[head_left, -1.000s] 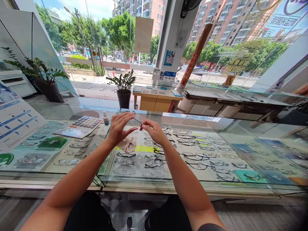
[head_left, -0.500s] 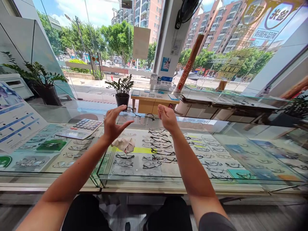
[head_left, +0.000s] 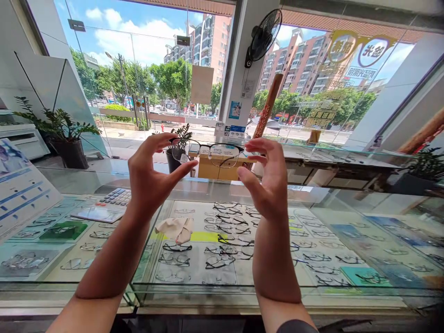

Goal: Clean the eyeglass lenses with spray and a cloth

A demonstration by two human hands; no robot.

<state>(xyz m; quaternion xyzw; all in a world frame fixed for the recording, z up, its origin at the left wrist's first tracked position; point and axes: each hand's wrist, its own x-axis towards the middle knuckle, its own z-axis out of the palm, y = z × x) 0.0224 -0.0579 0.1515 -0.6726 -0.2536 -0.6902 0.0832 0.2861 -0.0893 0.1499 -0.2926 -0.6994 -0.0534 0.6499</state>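
Observation:
A pair of eyeglasses (head_left: 204, 146) with thin dark upper rims and clear lenses is held up above the glass counter, its front spanning both hands. My left hand (head_left: 147, 169) has its fingertips at the left end of the frame, with the thumb stretched out below the left lens. At the right end, the fingers of my right hand (head_left: 267, 173) meet the frame near the hinge, thumb below and apart from them. One dark temple shows through the right lens. A crumpled beige cloth (head_left: 176, 229) lies on the counter below.
Beneath the glass counter top (head_left: 194, 192) lie rows of eyeglass frames (head_left: 231, 219). To the left are a calculator (head_left: 118, 196), a flat pale-screened device (head_left: 99, 213) and a printed stand-up card (head_left: 22, 185). Beyond stand potted plants (head_left: 71, 152) and another display counter (head_left: 326, 157).
My right hand has opened from a fist and come to the right end of the eyeglasses. The eyeglasses are raised and more level. The view has tilted up.

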